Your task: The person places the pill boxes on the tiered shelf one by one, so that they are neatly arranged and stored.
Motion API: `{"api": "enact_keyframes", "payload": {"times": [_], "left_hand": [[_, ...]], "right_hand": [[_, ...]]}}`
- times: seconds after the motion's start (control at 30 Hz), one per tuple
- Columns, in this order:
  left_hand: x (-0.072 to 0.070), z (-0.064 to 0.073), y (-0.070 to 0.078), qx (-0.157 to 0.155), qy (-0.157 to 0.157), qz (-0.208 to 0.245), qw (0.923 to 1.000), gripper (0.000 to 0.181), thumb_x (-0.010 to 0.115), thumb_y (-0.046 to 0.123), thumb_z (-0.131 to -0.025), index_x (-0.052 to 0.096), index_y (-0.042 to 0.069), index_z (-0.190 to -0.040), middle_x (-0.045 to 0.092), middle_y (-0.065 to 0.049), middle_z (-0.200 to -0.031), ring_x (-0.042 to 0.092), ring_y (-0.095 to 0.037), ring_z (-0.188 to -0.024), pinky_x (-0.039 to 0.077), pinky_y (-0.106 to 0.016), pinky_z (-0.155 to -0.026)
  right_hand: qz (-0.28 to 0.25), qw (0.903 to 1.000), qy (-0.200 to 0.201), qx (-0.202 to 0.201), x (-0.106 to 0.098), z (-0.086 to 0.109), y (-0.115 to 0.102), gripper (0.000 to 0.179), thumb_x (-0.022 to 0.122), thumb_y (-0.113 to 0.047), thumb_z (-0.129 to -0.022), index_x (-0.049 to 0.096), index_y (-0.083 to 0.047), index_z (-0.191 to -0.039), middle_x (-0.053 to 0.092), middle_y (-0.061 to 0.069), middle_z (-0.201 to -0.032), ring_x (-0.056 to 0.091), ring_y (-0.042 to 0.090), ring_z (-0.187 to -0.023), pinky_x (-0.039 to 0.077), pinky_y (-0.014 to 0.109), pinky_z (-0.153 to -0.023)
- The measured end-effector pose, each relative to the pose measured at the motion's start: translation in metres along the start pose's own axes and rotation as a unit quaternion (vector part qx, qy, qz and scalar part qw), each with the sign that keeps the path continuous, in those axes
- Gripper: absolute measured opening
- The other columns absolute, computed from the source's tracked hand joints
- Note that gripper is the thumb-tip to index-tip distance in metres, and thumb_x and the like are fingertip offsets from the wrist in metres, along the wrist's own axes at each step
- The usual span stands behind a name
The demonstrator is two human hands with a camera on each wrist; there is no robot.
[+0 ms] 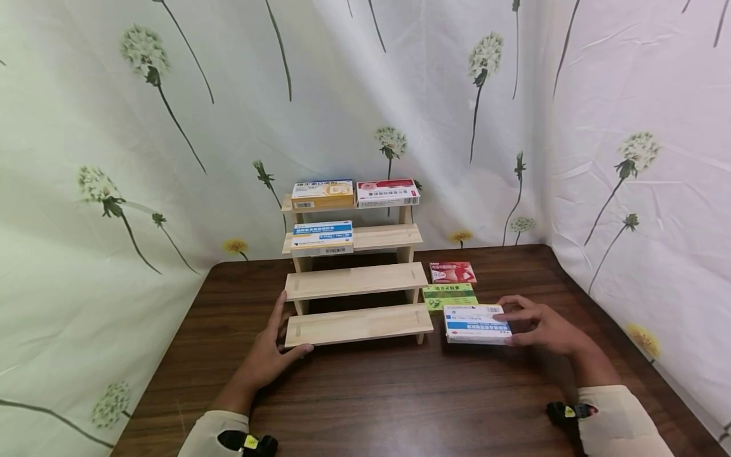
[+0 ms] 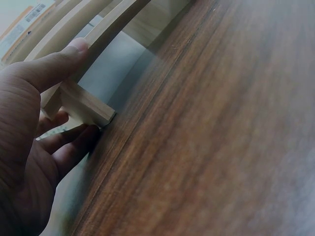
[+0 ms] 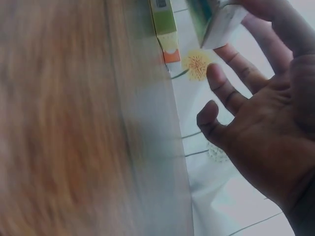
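Note:
A light wooden step rack with several tiers stands on the table. At its lower left end, my left hand holds it, thumb on the lowest tier's edge and fingers round the side by the leg. My right hand pinches a white-and-blue medicine box by its right end, thumb at the front and fingers at the back. In the right wrist view that box shows above the table between thumb and fingers. A green-and-yellow box lies just behind it, with a red box farther back.
On the rack's top tier sit an orange-and-white box and a red-and-white box. Another white-and-blue box sits at the left of the tier below. Brown wooden table; a flower-patterned curtain hangs behind and at both sides.

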State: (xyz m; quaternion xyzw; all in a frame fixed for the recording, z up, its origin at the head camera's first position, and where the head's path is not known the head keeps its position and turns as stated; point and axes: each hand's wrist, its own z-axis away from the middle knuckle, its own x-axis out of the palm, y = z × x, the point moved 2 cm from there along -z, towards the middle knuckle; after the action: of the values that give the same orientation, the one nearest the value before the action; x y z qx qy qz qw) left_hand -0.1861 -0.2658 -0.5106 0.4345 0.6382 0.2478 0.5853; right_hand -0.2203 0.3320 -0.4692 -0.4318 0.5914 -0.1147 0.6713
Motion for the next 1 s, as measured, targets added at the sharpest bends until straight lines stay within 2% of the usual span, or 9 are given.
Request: {"api": "enact_keyframes", "payload": {"times": [0.2, 0.4, 0.53, 0.73, 0.87, 1.0], "left_hand": [[0.001, -0.001, -0.003, 0.001, 0.0, 0.004, 1.0, 0.125, 0.088, 0.03, -0.096, -0.008, 0.044, -0.175, 0.036, -0.033, -0.172, 0.054, -0.055, -0.147, 0.063, -0.055, -0.096], [0.001, -0.001, 0.0, 0.001, 0.001, 0.01, 0.9999, 0.125, 0.088, 0.03, -0.096, -0.008, 0.042, -0.176, 0.036, -0.032, -0.172, 0.054, -0.055, -0.147, 0.063, -0.055, -0.097], [-0.001, -0.001, 0.002, 0.002, 0.004, 0.009, 1.0, 0.125, 0.088, 0.028, -0.096, -0.008, 0.048, -0.174, 0.037, -0.032, -0.171, 0.055, -0.054, -0.147, 0.062, -0.056, -0.097], [-0.001, -0.001, 0.001, 0.0, 0.0, -0.002, 1.0, 0.126, 0.088, 0.031, -0.096, -0.008, 0.045, -0.175, 0.038, -0.031, -0.171, 0.056, -0.054, -0.146, 0.063, -0.054, -0.096], [-0.001, -0.001, 0.001, 0.0, 0.0, 0.005, 1.0, 0.126, 0.089, 0.03, -0.095, -0.008, 0.044, -0.175, 0.038, -0.031, -0.171, 0.057, -0.053, -0.145, 0.064, -0.051, -0.095], [-0.002, 0.001, 0.002, -0.001, -0.002, 0.009, 1.0, 0.126, 0.089, 0.029, -0.096, -0.008, 0.042, -0.176, 0.038, -0.031, -0.172, 0.057, -0.053, -0.145, 0.064, -0.048, -0.095]], "right_hand": [[-0.033, 0.9994, 0.005, 0.001, -0.005, 0.003, 0.0, 0.045, 0.09, -0.018, -0.091, 0.081, -0.013, -0.134, 0.055, 0.017, -0.152, 0.047, 0.003, -0.127, 0.045, 0.024, -0.096], [-0.05, 0.9987, 0.01, -0.006, -0.013, 0.002, -0.005, 0.046, 0.089, -0.014, -0.091, 0.079, -0.008, -0.135, 0.052, 0.019, -0.154, 0.05, 0.003, -0.121, 0.049, 0.024, -0.088], [-0.04, 0.9989, 0.021, -0.008, -0.018, 0.002, -0.01, 0.044, 0.09, -0.014, -0.091, 0.08, -0.009, -0.134, 0.052, 0.018, -0.153, 0.051, 0.002, -0.118, 0.052, 0.025, -0.084], [-0.031, 0.9989, 0.032, -0.009, -0.027, 0.001, -0.017, 0.043, 0.09, -0.015, -0.091, 0.08, -0.009, -0.133, 0.053, 0.016, -0.153, 0.052, 0.007, -0.115, 0.051, 0.025, -0.08], [-0.026, 0.9986, 0.038, -0.026, -0.035, -0.006, -0.023, 0.042, 0.089, -0.014, -0.092, 0.081, -0.01, -0.133, 0.054, 0.011, -0.152, 0.052, 0.007, -0.115, 0.051, 0.026, -0.078], [-0.031, 0.9973, 0.037, -0.056, -0.044, -0.016, -0.03, 0.044, 0.088, -0.007, -0.091, 0.079, -0.005, -0.134, 0.053, 0.007, -0.15, 0.053, 0.004, -0.117, 0.054, 0.025, -0.08]]}}
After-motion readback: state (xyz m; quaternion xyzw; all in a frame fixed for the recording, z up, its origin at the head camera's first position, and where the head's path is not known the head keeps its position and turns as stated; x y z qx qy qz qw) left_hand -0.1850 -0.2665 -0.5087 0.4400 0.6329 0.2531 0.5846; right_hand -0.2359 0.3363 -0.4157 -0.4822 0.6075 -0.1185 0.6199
